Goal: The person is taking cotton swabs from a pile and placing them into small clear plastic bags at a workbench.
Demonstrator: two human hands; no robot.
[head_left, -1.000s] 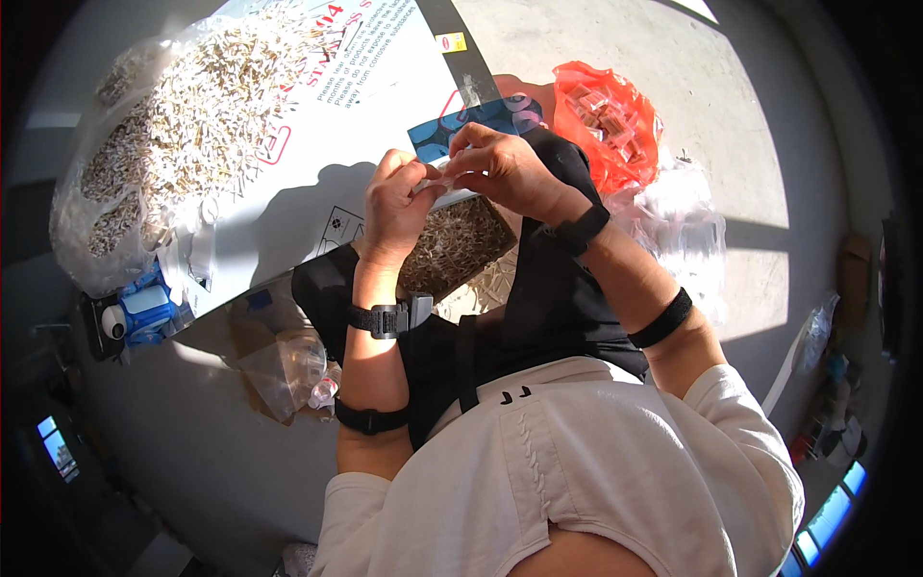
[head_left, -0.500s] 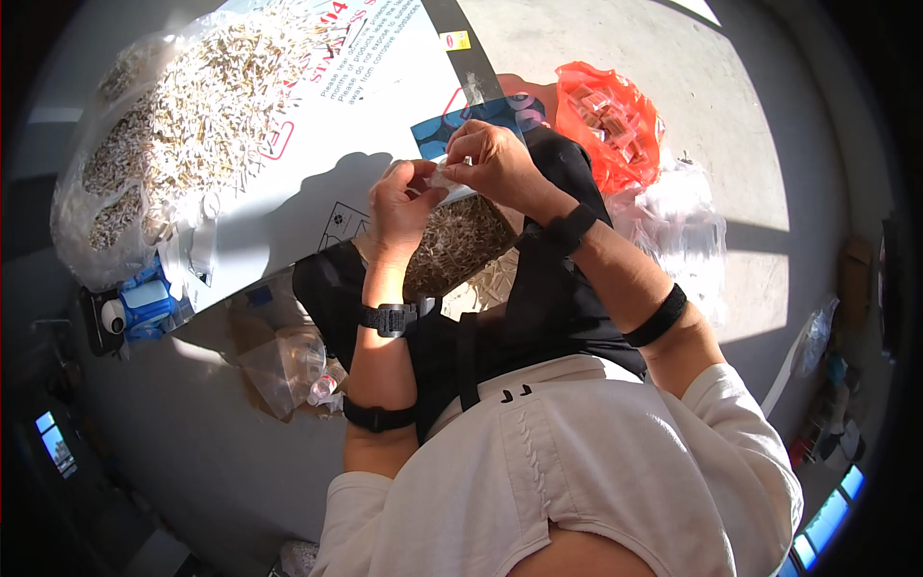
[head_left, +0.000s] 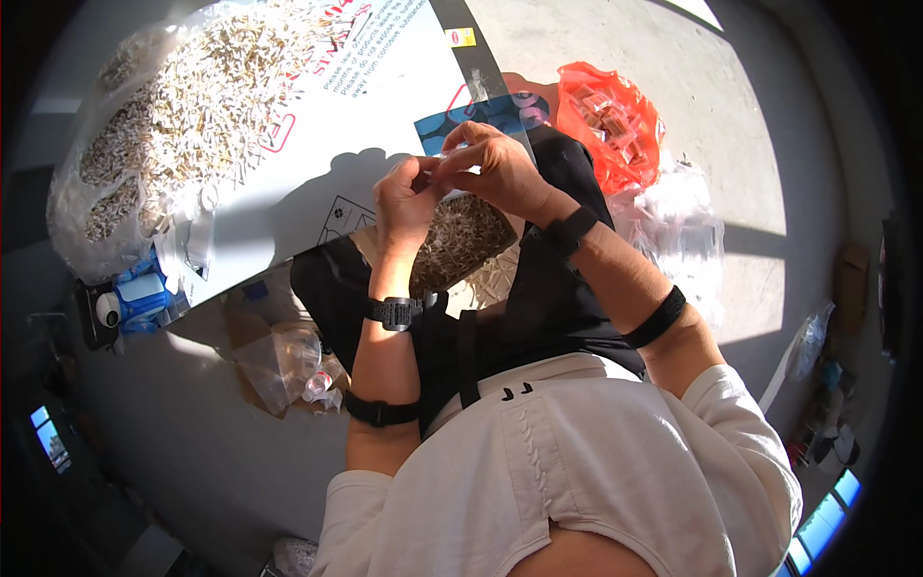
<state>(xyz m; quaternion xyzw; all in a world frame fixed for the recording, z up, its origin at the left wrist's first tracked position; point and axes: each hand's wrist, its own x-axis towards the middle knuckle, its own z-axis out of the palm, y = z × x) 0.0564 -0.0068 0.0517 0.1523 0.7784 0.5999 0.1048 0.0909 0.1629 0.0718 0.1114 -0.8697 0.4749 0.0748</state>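
My left hand [head_left: 404,200] and my right hand [head_left: 493,173] meet over the near edge of the table, fingertips pinched together. Between them is a small translucent plastic piece [head_left: 444,171], mostly covered by the fingers; it looks like a little clear bag, but its exact kind is hard to make out. Just below the hands, between my knees, an open box [head_left: 507,217] holds a heap of short, thin pale-and-brown pieces [head_left: 460,240]. A large pile of similar slender pieces [head_left: 216,101] spreads over the white sheet-covered table [head_left: 356,125] at the far left.
A red plastic bag [head_left: 646,159] of small packets stands open on the floor at the right, with clear plastic bags [head_left: 678,231] nearer me. A clear bag [head_left: 72,216] lies under the pile's left side. A blue-and-white bottle [head_left: 137,296] sits at the table's left corner.
My hands have drawn closer together, and the right fingers now cover more of the translucent piece. The left hand has shifted slightly right.
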